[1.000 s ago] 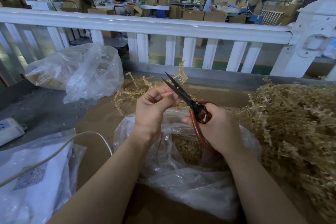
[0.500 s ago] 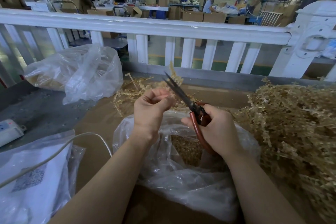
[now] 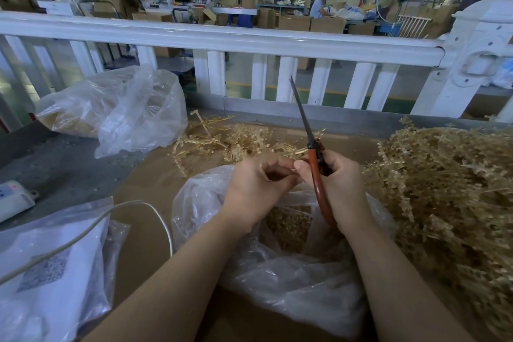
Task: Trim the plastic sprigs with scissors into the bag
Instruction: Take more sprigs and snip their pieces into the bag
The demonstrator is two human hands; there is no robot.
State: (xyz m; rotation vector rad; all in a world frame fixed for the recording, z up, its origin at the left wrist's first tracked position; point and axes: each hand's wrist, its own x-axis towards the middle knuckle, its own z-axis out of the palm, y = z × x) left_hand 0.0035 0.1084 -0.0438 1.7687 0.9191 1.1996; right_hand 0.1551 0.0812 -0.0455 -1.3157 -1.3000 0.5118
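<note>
a: what's the right hand (image 3: 337,184) got?

b: the scissors (image 3: 313,157), fingers curled round the red handles, blades closed and pointing up and away towards the white railing (image 3: 249,43).

a: and the left hand (image 3: 256,189)?

b: curled in, fingertips pinching a small pale sprig piece (image 3: 291,169) right against the right thumb (too small for me to make out more). both hands are over the open clear bag (image 3: 291,272), which sits on the brown worktop (image 3: 144,178) with cut bits showing inside.

a: where's the rest of the stuff?

b: a big heap of tan plastic sprigs (image 3: 449,189) just right of the bag, and a smaller scatter (image 3: 236,141) beyond the hands. another filled bag (image 3: 116,108) lies far left, and a white cable (image 3: 133,208) loops near the front left.
</note>
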